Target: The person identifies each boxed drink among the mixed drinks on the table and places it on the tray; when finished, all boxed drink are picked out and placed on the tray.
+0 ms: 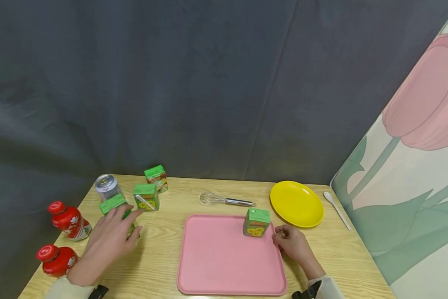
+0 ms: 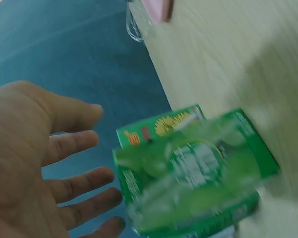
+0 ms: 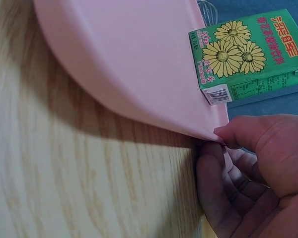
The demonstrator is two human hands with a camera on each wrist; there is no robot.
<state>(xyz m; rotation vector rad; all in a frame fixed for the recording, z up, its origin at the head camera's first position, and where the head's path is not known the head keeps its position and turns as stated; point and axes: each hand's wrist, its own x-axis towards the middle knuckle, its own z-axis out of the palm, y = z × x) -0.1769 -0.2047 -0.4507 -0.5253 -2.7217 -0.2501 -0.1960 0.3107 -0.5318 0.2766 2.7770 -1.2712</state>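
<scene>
My left hand (image 1: 111, 234) hovers at a green drink carton (image 1: 112, 202) on the left of the table. In the left wrist view its fingers are spread and apart from the carton (image 2: 193, 171). Another green carton (image 1: 146, 197) with a straw stands just beyond. My right hand (image 1: 294, 244) pinches the right rim of the pink tray (image 1: 229, 259) between thumb and curled fingers, clearly seen in the right wrist view. Upright at the tray's back right corner is a green carton with yellow flowers (image 3: 243, 52), close to that hand.
Two red-capped bottles (image 1: 69, 221) and a silver can (image 1: 107, 186) line the left edge, with a third carton (image 1: 157, 178) at the back. Behind the tray lies a whisk (image 1: 227, 200). A yellow plate (image 1: 296, 203) and a white spoon (image 1: 337, 209) are at the right.
</scene>
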